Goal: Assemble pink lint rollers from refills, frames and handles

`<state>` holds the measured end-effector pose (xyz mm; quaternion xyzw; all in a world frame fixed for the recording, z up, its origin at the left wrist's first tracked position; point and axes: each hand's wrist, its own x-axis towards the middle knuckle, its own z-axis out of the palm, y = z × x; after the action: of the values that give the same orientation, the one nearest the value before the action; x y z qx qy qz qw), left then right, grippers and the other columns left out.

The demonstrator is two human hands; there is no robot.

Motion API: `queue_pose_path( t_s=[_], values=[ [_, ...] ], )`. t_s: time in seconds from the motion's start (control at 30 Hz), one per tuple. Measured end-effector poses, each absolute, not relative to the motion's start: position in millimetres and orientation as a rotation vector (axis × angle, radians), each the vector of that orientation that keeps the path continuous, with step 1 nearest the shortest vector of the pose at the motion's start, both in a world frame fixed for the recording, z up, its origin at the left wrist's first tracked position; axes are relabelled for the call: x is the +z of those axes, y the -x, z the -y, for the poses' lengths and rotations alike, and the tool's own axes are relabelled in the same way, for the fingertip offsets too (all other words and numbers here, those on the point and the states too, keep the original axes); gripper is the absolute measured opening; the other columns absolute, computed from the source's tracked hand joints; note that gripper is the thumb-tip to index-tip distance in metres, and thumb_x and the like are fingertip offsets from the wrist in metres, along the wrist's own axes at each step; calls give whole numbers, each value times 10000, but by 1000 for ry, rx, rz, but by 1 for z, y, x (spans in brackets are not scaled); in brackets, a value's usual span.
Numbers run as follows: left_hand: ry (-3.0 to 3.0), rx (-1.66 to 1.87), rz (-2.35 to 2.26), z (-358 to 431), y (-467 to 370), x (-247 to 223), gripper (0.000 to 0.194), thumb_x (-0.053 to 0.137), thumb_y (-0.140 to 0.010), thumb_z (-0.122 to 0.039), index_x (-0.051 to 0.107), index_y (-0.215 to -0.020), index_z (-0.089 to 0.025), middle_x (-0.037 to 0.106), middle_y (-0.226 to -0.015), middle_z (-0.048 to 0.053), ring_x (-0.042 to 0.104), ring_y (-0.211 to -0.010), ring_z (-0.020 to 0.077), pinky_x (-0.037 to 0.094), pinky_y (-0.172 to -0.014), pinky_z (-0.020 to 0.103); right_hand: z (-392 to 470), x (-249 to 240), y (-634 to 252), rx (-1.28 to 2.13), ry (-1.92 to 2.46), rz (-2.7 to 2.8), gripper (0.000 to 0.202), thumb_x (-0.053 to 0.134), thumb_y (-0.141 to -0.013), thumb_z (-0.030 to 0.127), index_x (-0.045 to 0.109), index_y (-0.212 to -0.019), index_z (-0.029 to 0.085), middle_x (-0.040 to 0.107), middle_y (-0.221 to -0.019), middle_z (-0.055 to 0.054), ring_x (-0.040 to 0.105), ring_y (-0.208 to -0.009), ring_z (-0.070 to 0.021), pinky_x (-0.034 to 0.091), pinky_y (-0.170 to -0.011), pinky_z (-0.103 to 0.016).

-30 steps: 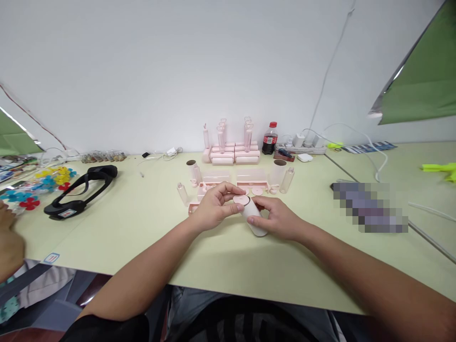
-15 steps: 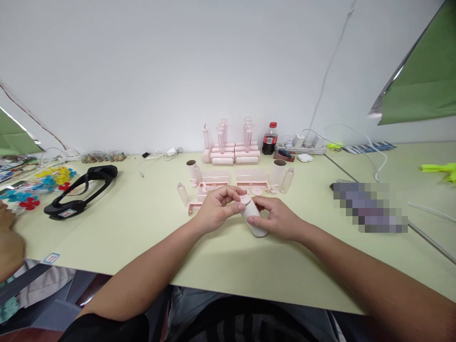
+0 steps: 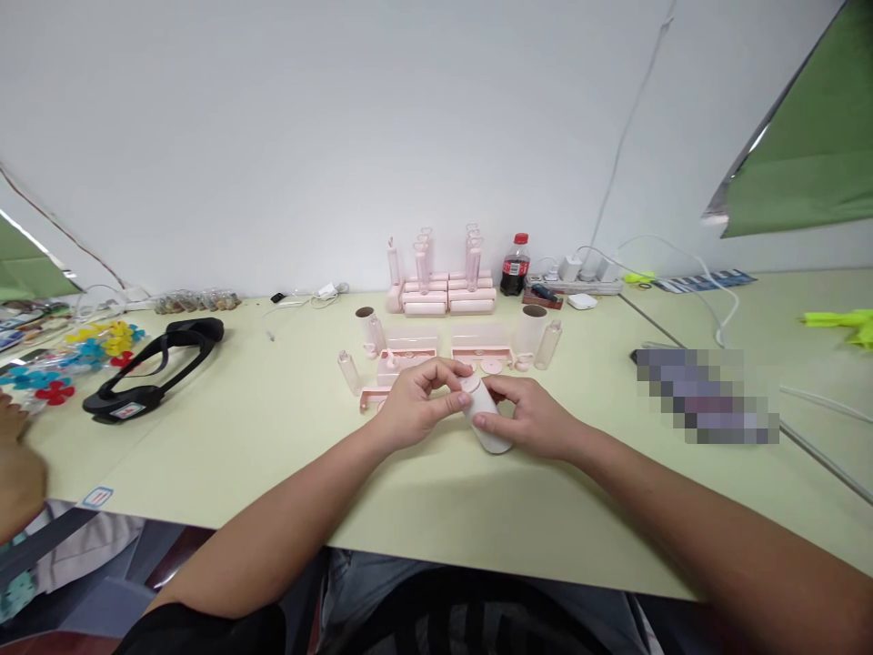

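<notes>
A white paper-like roll leans in front of me, its top tipped left. My right hand is closed around its right side. At the upper end sits a round pink cap, pinched by the fingers of my left hand. Just behind my hands lie a pink open case and a loose pink disc. Clear pink bottles stand on either side, one at right and one at left. Another upright roll shows a brown core.
Finished-looking pink cases with bottles upright on them stand by the wall, beside a cola bottle. A black headset strap lies left, and a pixelated object right. Another person's hand is at the far left edge.
Almost nothing differs. My left fingers have shifted very slightly on the pink cap, while the roll and my right hand stay in place. The camera view has moved a little.
</notes>
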<state>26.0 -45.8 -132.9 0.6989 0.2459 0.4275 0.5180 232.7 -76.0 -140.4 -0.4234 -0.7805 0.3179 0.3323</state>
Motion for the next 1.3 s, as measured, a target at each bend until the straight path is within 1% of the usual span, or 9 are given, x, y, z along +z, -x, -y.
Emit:
queue_pose_path(
  t_s=[0.27,0.43,0.5,0.6,0.73,0.83,1.0,1.17,1.3],
  values=[
    [-1669,942,-625,45,-26,-135,206,730,-794,-306,601,-817,-146,621,-1182,137,614,-1084,229,470,-946,393,76,-142,-233,761,1134,2038,240,635,-808,415,618,-807,175,585,-741,-3,522,-692,-160,393,-633,-280],
    [-1881,771,-648,40,-11,-119,197,671,-831,-324,660,-956,-173,608,-1284,132,630,-1082,227,509,-878,346,76,-140,-232,778,1145,2017,189,629,-807,368,617,-821,180,607,-776,-14,543,-730,-171,423,-665,-289],
    [-2074,832,-770,39,-2,-105,186,631,-847,-314,679,-978,-191,653,-1203,98,646,-991,196,510,-797,298,75,-139,-232,771,1139,1980,208,621,-820,377,631,-890,181,619,-822,-24,550,-758,-178,435,-686,-297],
    [-2314,803,-1183,39,16,-83,148,570,-851,-283,696,-848,-206,708,-865,31,612,-706,147,448,-636,263,74,-141,-235,767,1168,1884,408,633,-826,393,591,-1182,198,614,-864,-22,555,-772,-182,446,-696,-309],
    [-2452,258,-1568,42,31,-71,225,519,-798,-217,628,-602,-205,624,-593,10,506,-515,142,310,-493,273,73,-148,-238,845,1174,1753,664,609,-858,395,362,-1452,228,550,-783,16,522,-698,-162,432,-638,-295],
    [-2525,-63,-1633,45,26,-76,192,528,-752,-187,614,-580,-192,637,-621,47,543,-541,173,314,-496,280,72,-152,-238,905,1123,1697,606,584,-882,398,391,-1432,231,520,-767,20,507,-691,-155,425,-621,-284],
    [-2567,-351,-1682,46,10,-94,159,499,-765,-155,638,-688,-153,675,-742,144,645,-674,266,434,-582,320,71,-154,-238,928,1101,1658,527,600,-873,407,474,-1349,216,538,-771,7,517,-700,-161,430,-613,-281],
    [-2520,-213,-1698,42,8,-110,82,569,-669,-132,596,-598,-163,666,-694,161,656,-704,290,474,-660,354,72,-150,-237,920,1111,1659,513,609,-855,411,501,-1318,218,563,-770,4,535,-704,-170,443,-616,-288],
    [-2532,-38,-1630,38,11,-117,253,603,-611,-146,427,-436,-193,551,-514,82,531,-501,201,407,-545,300,73,-147,-236,928,1136,1653,504,611,-848,409,511,-1303,216,575,-771,2,547,-710,-175,454,-618,-292]
  ],
)
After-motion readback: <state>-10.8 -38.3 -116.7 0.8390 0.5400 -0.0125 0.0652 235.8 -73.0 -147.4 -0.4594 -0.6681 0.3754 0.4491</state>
